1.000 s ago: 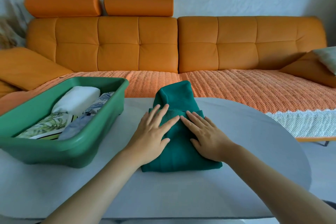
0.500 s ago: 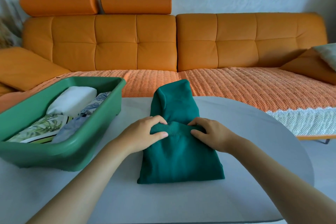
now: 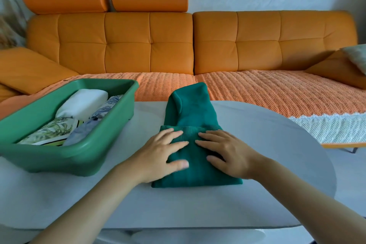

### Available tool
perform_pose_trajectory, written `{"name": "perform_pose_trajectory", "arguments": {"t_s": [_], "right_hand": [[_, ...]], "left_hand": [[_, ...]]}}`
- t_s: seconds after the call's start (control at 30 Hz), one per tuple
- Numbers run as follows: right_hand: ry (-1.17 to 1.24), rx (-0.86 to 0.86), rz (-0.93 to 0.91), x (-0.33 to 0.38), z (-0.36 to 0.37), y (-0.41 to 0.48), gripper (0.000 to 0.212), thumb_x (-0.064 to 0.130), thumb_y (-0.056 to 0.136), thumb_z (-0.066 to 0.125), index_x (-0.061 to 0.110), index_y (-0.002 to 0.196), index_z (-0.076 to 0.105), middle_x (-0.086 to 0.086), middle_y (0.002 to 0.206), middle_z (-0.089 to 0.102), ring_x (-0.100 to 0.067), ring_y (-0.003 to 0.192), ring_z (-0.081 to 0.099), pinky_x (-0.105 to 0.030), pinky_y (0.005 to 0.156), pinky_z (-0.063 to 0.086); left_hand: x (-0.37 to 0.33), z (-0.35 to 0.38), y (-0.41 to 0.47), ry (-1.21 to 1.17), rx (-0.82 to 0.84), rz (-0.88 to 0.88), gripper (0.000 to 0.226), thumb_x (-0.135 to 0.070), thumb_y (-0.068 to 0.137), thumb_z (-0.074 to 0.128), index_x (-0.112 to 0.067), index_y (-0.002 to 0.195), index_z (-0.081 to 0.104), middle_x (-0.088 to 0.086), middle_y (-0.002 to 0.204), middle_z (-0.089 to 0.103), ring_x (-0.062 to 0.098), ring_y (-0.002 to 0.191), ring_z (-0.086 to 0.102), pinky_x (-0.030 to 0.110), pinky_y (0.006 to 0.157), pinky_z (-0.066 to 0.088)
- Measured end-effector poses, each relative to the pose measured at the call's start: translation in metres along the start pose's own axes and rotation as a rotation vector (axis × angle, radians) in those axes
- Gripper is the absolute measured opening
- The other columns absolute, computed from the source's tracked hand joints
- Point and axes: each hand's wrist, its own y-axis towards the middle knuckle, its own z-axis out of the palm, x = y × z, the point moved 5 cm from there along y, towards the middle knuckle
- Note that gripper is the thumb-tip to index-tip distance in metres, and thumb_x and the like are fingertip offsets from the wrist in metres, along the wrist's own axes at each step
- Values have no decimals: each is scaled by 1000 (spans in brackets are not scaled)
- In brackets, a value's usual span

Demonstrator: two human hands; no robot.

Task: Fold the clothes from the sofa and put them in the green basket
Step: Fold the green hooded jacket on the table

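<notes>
At the centre of the frame, your left hand (image 3: 158, 154) and right hand (image 3: 229, 154) lie flat, fingers (image 3: 174, 132) straight and gripping nothing, pressing the folded dark green hoodie (image 3: 192, 113) onto the white table (image 3: 267, 144). At its left stands the green basket (image 3: 59, 156), holding folded clothes (image 3: 83, 103); the orange sofa (image 3: 150, 45) fills the upper frame.

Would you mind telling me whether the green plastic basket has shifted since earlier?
No. The green plastic basket sits on the same left part of the white oval table, near its far edge.
</notes>
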Motion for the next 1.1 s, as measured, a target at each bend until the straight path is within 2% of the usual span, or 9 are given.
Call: {"name": "perform_pose_trajectory", "arguments": {"t_s": [0.07, 0.17, 0.33, 0.4, 0.43, 0.5, 0.7, 0.9, 1.1], "right_hand": [[7, 205, 36, -3, 13, -14, 101, 85, 80, 45, 36, 159, 6, 10, 166, -6, -7, 152, -11, -33, 123, -8], [-99, 223, 43, -4, 15, -26, 119, 85, 70, 55, 39, 156, -12, 12, 163, -23, -5, 149, -22, -29, 119, -11], [-56, 155, 176, -6, 1, -27, 80, 38, 79, 63, 26, 153, 36, 10, 161, 25, -6, 147, 25, -20, 118, 23], [1, 108, 232, -8, -16, -21, 40, 32, 76, 59, 24, 114, 68, 8, 111, 71, -9, 100, 64, -30, 90, 51], [84, 94, 250, -10, -27, -19, 21, 31, 71, 57, 22, 88, 67, 7, 78, 69, -9, 71, 60, -33, 68, 50], [343, 114, 283, -17, -42, -19, 18, 30, 64, 52, 13, 69, 55, 4, 58, 51, -10, 53, 46, -32, 52, 40], [857, -98, 444, -40, -46, -15, 20, 27, 79, 60, 12, 88, 70, -6, 81, 68, -18, 75, 62, -37, 69, 48], [776, -462, 703, -74, -34, 5, 23, 41, 99, 54, 23, 108, 64, 3, 100, 70, -17, 95, 65, -41, 87, 54], [664, -347, 901, -100, -19, 21, 40, 52, 98, 46, 16, 105, 62, -5, 98, 67, -24, 92, 62, -49, 88, 53]], "left_hand": [[6, 15, -11, 58, 221, -61, 121, -99, 58, 44, -46, 156, -3, -22, 160, -27, 1, 144, -31, 33, 118, -2], [5, 18, -16, 64, 243, -80, 123, -79, 62, 60, -45, 154, -15, -25, 155, -35, 3, 145, -31, 30, 120, 5], [-6, -6, -11, 9, 175, -136, 79, -37, 81, 54, -39, 155, 27, -22, 163, 11, 5, 149, 19, 21, 116, 23], [-6, -21, -11, -132, 207, -217, 53, -36, 76, 52, -49, 128, 59, -34, 125, 57, 4, 107, 59, 15, 83, 42], [-5, -27, -11, -249, 220, -255, 31, -38, 70, 50, -45, 95, 66, -28, 84, 63, 9, 73, 56, 19, 62, 39], [-4, -38, -9, -477, 256, -240, 17, -37, 62, 51, -24, 60, 41, -13, 55, 34, 15, 54, 29, 28, 50, 22], [17, -48, 8, -958, 138, -322, 15, -29, 65, 65, -20, 77, 68, 0, 67, 62, 13, 60, 61, 22, 51, 49], [38, -34, 47, -1155, -106, -399, 23, -32, 86, 64, -27, 108, 72, 6, 95, 76, 24, 77, 73, 33, 56, 56], [44, -27, 69, -878, -339, -600, 19, -34, 95, 66, -18, 106, 66, 1, 107, 72, 17, 88, 69, 32, 62, 55]]}}
